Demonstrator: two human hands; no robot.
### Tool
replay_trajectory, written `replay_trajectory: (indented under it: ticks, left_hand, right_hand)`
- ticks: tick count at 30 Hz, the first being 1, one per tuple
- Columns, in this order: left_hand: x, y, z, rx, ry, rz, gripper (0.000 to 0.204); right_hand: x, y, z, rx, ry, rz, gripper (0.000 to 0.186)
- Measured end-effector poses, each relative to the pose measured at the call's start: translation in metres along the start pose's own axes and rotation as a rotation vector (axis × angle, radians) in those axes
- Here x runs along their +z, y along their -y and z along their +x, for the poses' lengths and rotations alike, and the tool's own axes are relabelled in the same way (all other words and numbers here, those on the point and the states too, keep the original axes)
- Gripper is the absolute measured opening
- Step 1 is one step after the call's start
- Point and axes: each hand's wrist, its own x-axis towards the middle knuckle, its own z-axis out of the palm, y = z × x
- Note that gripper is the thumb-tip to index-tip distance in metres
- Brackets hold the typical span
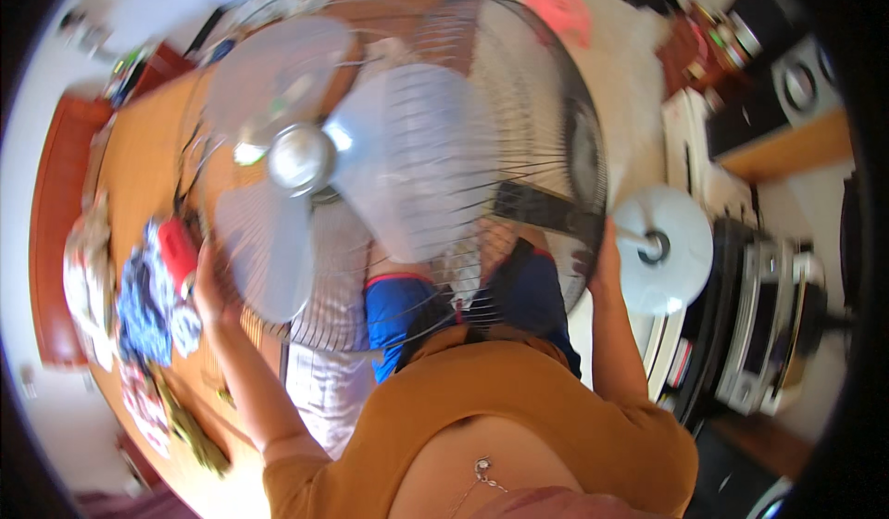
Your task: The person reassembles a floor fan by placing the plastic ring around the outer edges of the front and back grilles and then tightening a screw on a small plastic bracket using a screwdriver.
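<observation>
A round wire-caged fan (417, 149) is held up between the person's two hands, over the lap, its silver hub (301, 159) and translucent blades (269, 250) facing the camera. The left hand (213, 287) grips the cage's lower left rim, its fingers bent in against the wires; blur hides how tightly each one curls. The right hand (606, 262) holds the opposite rim, the palm along the dark outer edge; most of its fingers lie behind the cage, so how far they spread cannot be told. Just beside the left hand is a red object (178, 250), with blue cloth (143, 306) near it and an olive cloth (190, 426) lower down, on an orange-brown wooden surface (139, 162). Near the right hand sits a pale disc (681, 260) with a dark collar and a rod at its middle. A pink stool (560, 14) stands farther off, beyond the fan.
</observation>
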Motion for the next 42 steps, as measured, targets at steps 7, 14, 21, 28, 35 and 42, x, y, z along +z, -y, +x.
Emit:
replay_trajectory:
  ticks: [7,14,21,28,35,42]
  left_hand:
    - [0.006,-0.005,-0.018,0.054,-0.117,-0.051,0.024]
    - [-0.011,-0.040,-0.009,0.207,-0.077,-0.284,0.014]
    - [-0.003,-0.053,0.000,0.249,-0.011,-0.233,0.015]
    - [0.006,-0.034,-0.020,0.289,-0.151,-0.177,0.020]
    - [0.005,-0.004,-0.024,0.156,-0.229,-0.222,0.043]
    - [0.025,0.002,-0.019,0.458,-0.242,0.008,0.028]
  right_hand:
    - [-0.015,0.007,0.011,-0.002,-0.078,0.101,0.053]
    - [-0.024,0.065,-0.005,-0.125,-0.030,0.166,0.061]
    - [0.042,0.122,-0.054,-0.393,0.071,0.227,0.050]
    - [0.128,0.147,-0.129,-0.492,0.102,0.229,0.039]
    - [0.187,0.128,-0.159,-0.368,0.469,0.170,0.035]
    - [0.173,0.132,-0.110,-0.639,0.364,-0.211,0.049]
